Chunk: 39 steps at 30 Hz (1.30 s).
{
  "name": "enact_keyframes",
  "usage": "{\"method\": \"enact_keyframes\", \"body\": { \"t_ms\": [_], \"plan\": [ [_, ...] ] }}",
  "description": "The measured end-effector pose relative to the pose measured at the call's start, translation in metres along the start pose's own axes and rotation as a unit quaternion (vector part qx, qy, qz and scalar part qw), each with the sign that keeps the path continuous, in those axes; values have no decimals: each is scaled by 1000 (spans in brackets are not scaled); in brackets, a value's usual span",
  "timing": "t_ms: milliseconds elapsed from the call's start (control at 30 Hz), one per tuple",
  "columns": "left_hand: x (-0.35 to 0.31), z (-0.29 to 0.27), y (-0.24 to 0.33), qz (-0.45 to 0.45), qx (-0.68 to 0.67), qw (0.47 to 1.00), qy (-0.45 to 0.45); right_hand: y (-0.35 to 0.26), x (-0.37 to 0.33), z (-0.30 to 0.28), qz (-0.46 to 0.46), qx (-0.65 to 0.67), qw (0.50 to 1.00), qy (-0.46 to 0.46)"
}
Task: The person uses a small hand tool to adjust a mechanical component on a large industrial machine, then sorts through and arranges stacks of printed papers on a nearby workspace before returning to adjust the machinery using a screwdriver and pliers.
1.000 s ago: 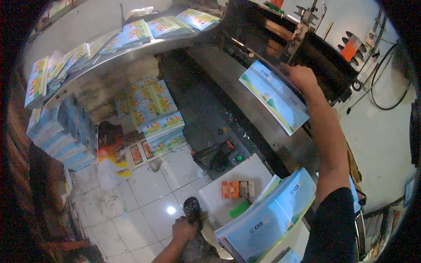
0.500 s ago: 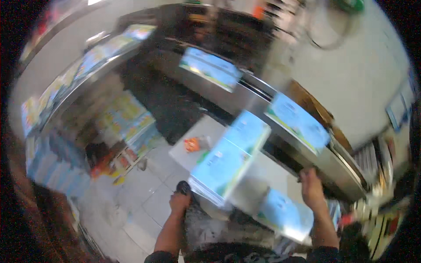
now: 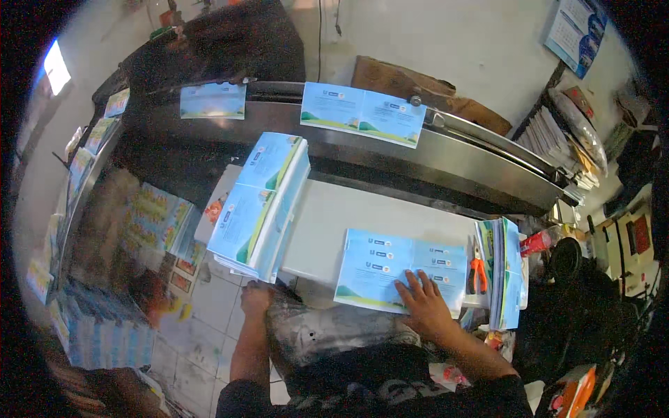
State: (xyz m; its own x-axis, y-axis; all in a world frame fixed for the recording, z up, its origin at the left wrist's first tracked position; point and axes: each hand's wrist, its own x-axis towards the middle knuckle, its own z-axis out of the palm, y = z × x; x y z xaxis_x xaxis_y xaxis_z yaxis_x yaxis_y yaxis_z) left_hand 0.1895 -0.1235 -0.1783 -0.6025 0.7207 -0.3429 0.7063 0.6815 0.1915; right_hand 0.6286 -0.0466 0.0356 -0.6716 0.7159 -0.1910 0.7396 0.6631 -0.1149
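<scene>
Blue, green-edged rectangular paper sheets (image 3: pixel 373 279) lie on the white tabletop (image 3: pixel 376 209), long axis nine-to-three o'clock; the nearer right hand (image 3: pixel 426 306) rests fingers-spread, apparently gripping nothing, at their five o'clock, the left hand (image 3: pixel 256 298), opening and grip indeterminable, at nine.

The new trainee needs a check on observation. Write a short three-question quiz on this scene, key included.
1. Multiple choice: which hand touches the flat blue printed sheets on the white rectangular tabletop? A) left; B) right; C) both.

2. True or false: the orange-handled metal pliers lie between those sheets and a narrow-looking stack of blue-and-green printed paper.

3. Fill in the blank: the thick rectangular pile of light-blue printed paper sits toward the tabletop's ____ end, as seen in the picture.

Key: 1. B, the right hand. 2. True. 3. Left.
</scene>
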Motion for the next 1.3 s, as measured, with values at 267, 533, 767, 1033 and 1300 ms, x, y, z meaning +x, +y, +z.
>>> {"method": "enact_keyframes", "body": {
  "t_ms": [267, 533, 767, 1033, 1300],
  "plan": [
    [-12, -5, 41, -72, -69, 995, 31, 46, 5, -28, -56, 100, 990, -80],
    [-3, 12, -8, -63, -80, 993, 55, 185, 55, -205, 180, -64, 901, 390],
    [-3, 28, -30, -56, -35, 997, 47, 295, 110, -197, 89, -179, 886, 419],
    [-17, -12, 7, -97, -107, 986, 80, 282, 75, -59, 155, -33, 951, 265],
    [-19, -21, 5, -143, -111, 983, 16, 27, 46, -27, -92, -15, 994, 49]
  ]
}}
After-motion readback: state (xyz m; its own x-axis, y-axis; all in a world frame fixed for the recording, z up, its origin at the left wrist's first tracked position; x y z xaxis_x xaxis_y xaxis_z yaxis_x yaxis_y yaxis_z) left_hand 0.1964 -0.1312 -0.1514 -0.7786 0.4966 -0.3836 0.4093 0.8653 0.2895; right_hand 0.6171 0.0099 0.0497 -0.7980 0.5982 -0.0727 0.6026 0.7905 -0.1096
